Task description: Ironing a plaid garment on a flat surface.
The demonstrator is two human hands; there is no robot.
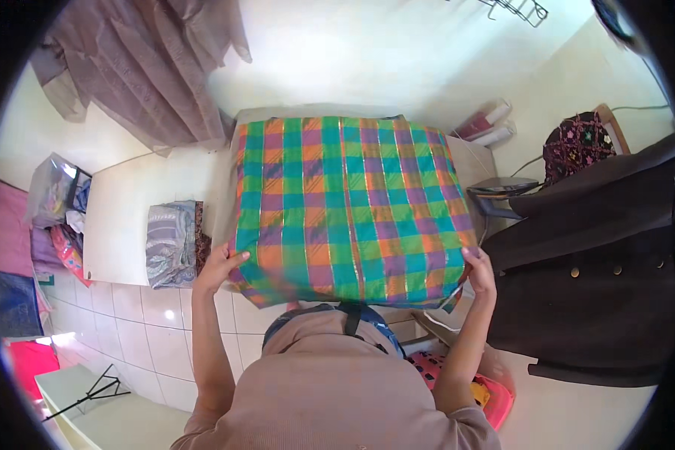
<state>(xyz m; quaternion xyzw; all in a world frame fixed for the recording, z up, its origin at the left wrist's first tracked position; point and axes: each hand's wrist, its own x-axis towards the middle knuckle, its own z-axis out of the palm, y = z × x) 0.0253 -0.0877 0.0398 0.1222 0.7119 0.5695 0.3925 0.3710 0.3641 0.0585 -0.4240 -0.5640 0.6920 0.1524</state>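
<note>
Brown shirt (337, 397) filled lower centre. Checked cloth (352, 217) lay spread across frame centre. Left hand (214, 271) pinched its lower-left edge, right hand (481, 271) its lower-right. Folded grey cloth (171, 244) sat left of centre.

Table (478, 160): top mostly hidden beneath plaid cloth (352, 202), which blurs toward the table's near left corner. Wire rack (527, 10): cut off above. Clear box (52, 196): contents too indistinct for me.
</note>
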